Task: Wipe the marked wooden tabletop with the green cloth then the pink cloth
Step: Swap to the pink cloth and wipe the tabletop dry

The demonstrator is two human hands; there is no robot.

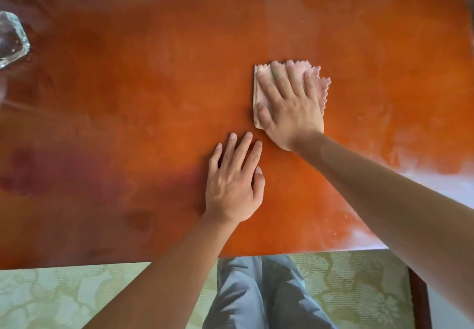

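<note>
A folded pink cloth (322, 85) lies on the glossy orange-brown wooden tabletop (128, 123), right of centre. My right hand (289, 105) lies flat on top of the cloth with straight fingers pressing it onto the wood. My left hand (234, 180) rests flat on the bare tabletop just below and left of the cloth, fingers spread. The green cloth is not in view. Faint pale smears show on the wood at the right.
A clear glass object (11, 39) stands at the table's far left edge. The table's near edge (102, 264) runs across the bottom, with a green patterned floor (64, 298) and grey trouser legs (256, 292) below it. A dark table leg (420, 295) shows at lower right.
</note>
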